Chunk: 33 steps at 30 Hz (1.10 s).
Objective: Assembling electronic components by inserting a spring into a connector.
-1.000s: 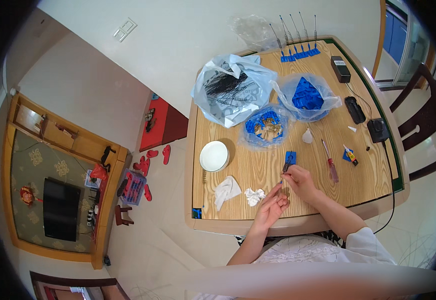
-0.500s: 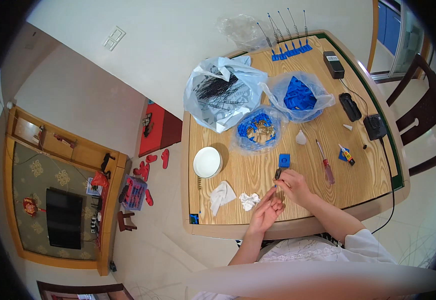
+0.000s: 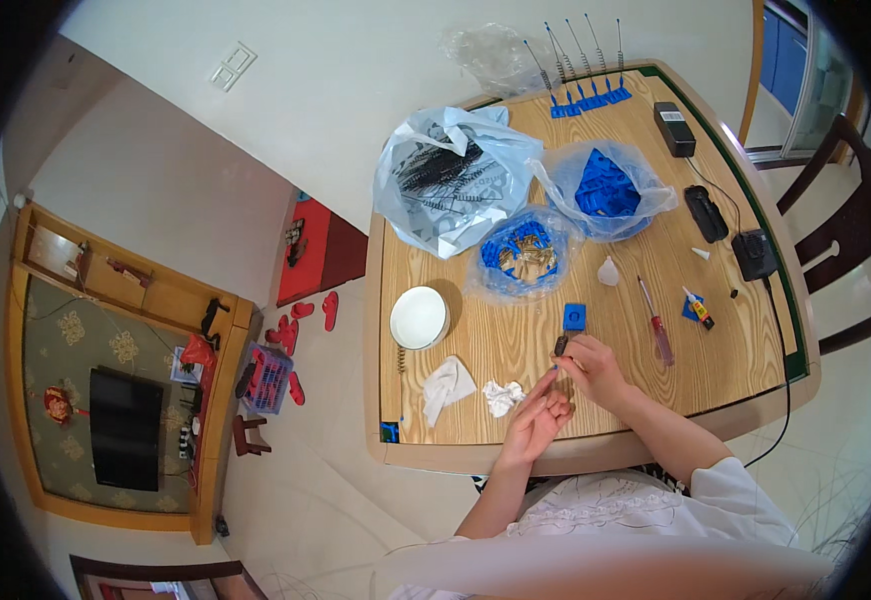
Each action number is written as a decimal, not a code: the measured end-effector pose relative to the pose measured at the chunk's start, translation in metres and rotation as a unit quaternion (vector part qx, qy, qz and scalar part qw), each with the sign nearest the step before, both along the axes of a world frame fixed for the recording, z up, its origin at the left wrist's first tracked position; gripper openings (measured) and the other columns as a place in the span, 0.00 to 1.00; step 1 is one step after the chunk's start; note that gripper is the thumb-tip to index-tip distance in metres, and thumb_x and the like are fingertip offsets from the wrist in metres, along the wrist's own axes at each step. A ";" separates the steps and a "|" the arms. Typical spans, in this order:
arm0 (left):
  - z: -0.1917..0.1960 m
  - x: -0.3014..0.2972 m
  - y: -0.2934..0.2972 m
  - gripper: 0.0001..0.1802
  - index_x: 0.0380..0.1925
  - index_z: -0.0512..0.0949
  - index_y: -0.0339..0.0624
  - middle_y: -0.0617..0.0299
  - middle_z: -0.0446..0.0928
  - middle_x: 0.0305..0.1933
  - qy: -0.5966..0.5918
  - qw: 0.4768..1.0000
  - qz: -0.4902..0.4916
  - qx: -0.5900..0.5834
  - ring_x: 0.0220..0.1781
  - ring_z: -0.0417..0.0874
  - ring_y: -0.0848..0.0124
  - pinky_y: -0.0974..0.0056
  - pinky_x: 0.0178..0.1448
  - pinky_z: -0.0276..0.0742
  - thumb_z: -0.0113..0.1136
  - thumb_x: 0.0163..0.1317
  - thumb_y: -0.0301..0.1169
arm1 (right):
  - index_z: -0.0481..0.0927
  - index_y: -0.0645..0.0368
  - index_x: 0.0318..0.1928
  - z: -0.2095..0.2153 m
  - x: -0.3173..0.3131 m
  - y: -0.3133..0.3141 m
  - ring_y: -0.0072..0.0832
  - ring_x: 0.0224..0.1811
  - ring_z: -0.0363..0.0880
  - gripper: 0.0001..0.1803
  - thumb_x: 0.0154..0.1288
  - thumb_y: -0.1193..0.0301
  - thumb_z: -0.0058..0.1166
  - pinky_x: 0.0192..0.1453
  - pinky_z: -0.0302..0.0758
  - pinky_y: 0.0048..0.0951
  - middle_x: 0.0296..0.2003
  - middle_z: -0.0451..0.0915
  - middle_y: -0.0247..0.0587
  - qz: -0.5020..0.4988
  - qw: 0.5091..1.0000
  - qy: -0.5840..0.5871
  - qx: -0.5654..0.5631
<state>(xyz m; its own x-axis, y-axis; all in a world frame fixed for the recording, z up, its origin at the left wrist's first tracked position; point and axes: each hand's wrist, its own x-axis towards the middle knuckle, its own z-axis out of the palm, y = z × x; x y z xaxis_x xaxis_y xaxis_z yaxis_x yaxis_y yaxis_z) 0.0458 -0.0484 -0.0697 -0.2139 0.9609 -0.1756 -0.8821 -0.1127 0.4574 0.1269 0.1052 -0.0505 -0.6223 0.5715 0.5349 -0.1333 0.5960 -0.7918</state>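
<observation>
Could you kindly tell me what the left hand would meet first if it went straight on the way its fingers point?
The left hand would probably meet the right hand first, with the dark coiled spring pinched in it; how their heights compare is unclear from this view.

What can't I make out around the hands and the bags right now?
Head view: part of the dark coil, covered by the right hand gripping it.
Head view: whether the left hand touches the blue tip; too small.
Head view: what lies beneath the black springs in the pale bag; they cover it.
Head view: lower shirt, hidden by a blurred pale shape.
</observation>
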 end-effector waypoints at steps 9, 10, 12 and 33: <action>-0.003 -0.002 -0.005 0.25 0.66 0.60 0.41 0.56 0.77 0.48 0.044 0.999 0.007 -0.016 0.47 0.77 0.70 0.65 0.54 0.71 0.47 0.70 0.30 | 0.74 0.60 0.27 0.002 0.002 0.001 0.41 0.29 0.72 0.07 0.56 0.76 0.60 0.32 0.69 0.37 0.24 0.71 0.43 0.018 0.999 -0.010 0.033; -0.001 -0.001 -0.009 0.25 0.66 0.60 0.41 0.56 0.77 0.48 0.043 0.999 0.008 -0.017 0.47 0.77 0.70 0.65 0.54 0.71 0.47 0.70 0.30 | 0.74 0.61 0.27 0.002 0.003 0.001 0.41 0.29 0.72 0.07 0.56 0.76 0.60 0.32 0.69 0.37 0.25 0.71 0.43 0.018 1.000 -0.009 0.023; 0.004 0.001 -0.017 0.21 0.61 0.67 0.38 0.57 0.78 0.46 0.158 0.984 0.007 -0.084 0.44 0.78 0.73 0.69 0.50 0.73 0.51 0.68 0.28 | 0.74 0.61 0.28 0.003 0.003 0.001 0.41 0.29 0.72 0.07 0.56 0.76 0.60 0.32 0.69 0.37 0.25 0.71 0.43 0.021 1.000 -0.008 0.013; 0.040 -0.070 -0.053 0.05 0.35 0.83 0.40 0.64 0.77 0.30 0.707 0.509 0.378 -0.314 0.32 0.73 0.74 0.71 0.37 0.68 0.62 0.57 0.24 | 0.74 0.61 0.30 -0.002 0.001 0.004 0.42 0.32 0.73 0.06 0.57 0.76 0.60 0.35 0.70 0.38 0.28 0.73 0.44 0.029 0.999 -0.024 -0.002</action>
<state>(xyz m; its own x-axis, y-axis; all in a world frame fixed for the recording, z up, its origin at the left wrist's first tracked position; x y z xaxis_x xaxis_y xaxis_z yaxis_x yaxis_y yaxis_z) -0.0247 -0.1016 -0.0292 -0.8202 0.3591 0.4454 0.5649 0.3855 0.7295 0.1280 0.1087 -0.0521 -0.6796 0.5355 0.5014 -0.1286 0.5859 -0.8001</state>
